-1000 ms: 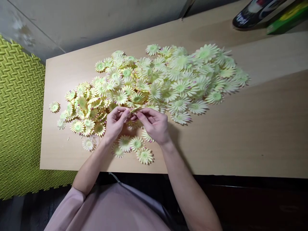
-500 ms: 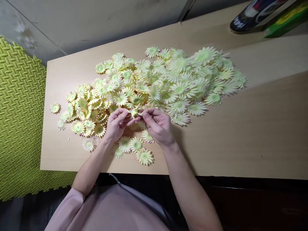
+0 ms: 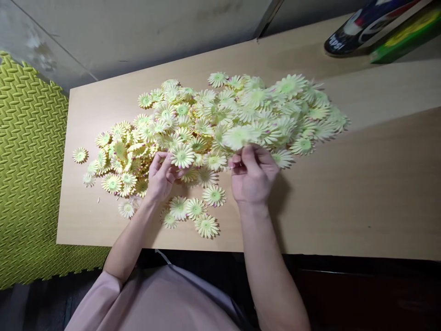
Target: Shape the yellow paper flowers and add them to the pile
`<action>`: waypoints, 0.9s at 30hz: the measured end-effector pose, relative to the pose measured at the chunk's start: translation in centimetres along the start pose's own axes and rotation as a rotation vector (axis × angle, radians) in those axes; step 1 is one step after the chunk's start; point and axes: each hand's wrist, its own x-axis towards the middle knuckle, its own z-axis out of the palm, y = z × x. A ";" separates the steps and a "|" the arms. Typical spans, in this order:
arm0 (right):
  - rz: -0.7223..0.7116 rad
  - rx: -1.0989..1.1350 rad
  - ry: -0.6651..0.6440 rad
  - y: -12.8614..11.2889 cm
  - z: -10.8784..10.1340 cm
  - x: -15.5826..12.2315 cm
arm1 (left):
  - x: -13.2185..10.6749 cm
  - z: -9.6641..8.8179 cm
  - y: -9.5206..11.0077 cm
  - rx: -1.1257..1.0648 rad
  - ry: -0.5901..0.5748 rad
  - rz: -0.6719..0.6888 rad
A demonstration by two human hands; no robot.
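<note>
Half a second ago both hands met over one folded flower near the pile's near edge; now they have parted. The left hand (image 3: 161, 177) has its grip pinched on a small yellow daisy head (image 3: 182, 155), fingertips at the rim, face up. The right hand (image 3: 253, 177) has shifted to the right and pinches the petal edge of a larger pale daisy head (image 3: 237, 136) lifted just above the heap.

These flower pieces look like thin die-cut fabric or paper: very light, limp, and easily creased, with narrow petals that would bend or tear if tugged. The green centre (image 3: 182, 155) is probably the firmest spot, but a pinch at the petal rim seems enough given the weight. They lie flat and overlap, so they may cling in layers.

The pile of daisy heads (image 3: 220, 110) spreads across a smooth, pale wood-grain tabletop (image 3: 361, 184). A ridged green foam mat (image 3: 27, 174) lies on the left.
</note>
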 end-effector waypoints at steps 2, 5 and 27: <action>-0.035 -0.089 0.046 -0.1 0.6 -0.5 | -0.1 0.1 -0.4 0.052 -0.038 -0.002; -0.113 -0.178 0.041 -0.3 1.2 -1.4 | -0.4 0.3 -0.8 0.116 -0.062 0.032; -0.093 -0.404 -0.439 0.2 1.4 -3.0 | -1.0 0.3 -1.2 0.506 -0.295 0.389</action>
